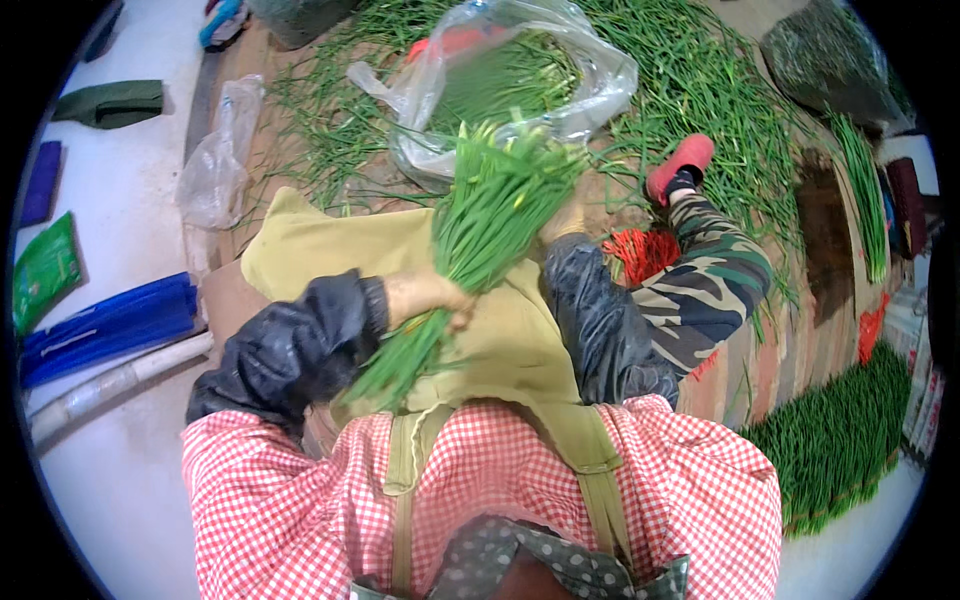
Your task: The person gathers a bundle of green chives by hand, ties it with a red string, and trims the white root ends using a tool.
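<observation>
My left hand [432, 296] is closed around the lower part of a thick bunch of green chive stalks [478, 228], held over my lap. The bunch fans out toward the top, with pale buds at the tips. My right hand [566, 220] sits behind the upper part of the bunch, touching it; the stalks hide most of its fingers. Both forearms wear dark shiny sleeve covers. A khaki apron [330, 250] lies across my lap under the bunch.
A clear plastic bag [600, 90] with more green stalks lies ahead. Loose stalks [720, 90] cover the ground beyond. A tidy stack of stalks [840, 440] lies at right. Red bands [640, 252] sit by my camouflage leg. Blue tubes [100, 325] lie left.
</observation>
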A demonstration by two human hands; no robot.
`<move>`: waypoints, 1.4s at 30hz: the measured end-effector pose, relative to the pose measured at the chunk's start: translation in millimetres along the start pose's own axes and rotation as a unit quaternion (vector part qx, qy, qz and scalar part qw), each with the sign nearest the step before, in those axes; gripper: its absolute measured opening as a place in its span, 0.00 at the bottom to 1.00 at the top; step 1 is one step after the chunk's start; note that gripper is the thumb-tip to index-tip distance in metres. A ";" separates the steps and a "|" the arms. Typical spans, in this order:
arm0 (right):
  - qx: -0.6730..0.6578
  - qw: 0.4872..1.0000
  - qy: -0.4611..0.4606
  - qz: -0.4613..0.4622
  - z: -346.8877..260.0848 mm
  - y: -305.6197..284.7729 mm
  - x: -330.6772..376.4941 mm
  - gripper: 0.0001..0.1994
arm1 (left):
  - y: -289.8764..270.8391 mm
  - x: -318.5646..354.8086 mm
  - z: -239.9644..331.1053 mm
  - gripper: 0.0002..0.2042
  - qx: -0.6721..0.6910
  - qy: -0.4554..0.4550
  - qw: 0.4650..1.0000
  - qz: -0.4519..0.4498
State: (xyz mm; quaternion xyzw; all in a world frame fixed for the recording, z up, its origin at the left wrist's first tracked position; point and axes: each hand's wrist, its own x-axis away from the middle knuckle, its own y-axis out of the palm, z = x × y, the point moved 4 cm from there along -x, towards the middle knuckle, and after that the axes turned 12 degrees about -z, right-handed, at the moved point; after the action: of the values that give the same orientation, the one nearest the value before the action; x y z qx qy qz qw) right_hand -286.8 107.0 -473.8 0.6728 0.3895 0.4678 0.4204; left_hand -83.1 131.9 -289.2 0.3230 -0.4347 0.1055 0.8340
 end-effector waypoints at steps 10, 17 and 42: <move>0.302 0.950 0.078 -0.025 -27.2 -10.9 -64.1 0.19 | -48.8 139.2 56.1 0.21 -0.463 -0.088 0.859 0.201; 0.051 0.975 0.090 0.196 -54.2 -58.0 -33.5 0.22 | -22.8 156.4 149.0 0.13 -0.340 -0.136 0.899 0.238; 0.885 0.104 0.138 -0.433 76.8 114.7 -26.1 0.11 | -21.2 261.3 -193.9 0.37 -0.579 -0.053 0.462 0.670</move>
State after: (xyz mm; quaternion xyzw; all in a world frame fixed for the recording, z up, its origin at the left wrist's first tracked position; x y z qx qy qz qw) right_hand -205.1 28.2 -391.0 0.2089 0.8038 -0.3846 -0.4030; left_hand 210.6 210.5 -171.5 -0.6190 -0.5225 0.3389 0.4785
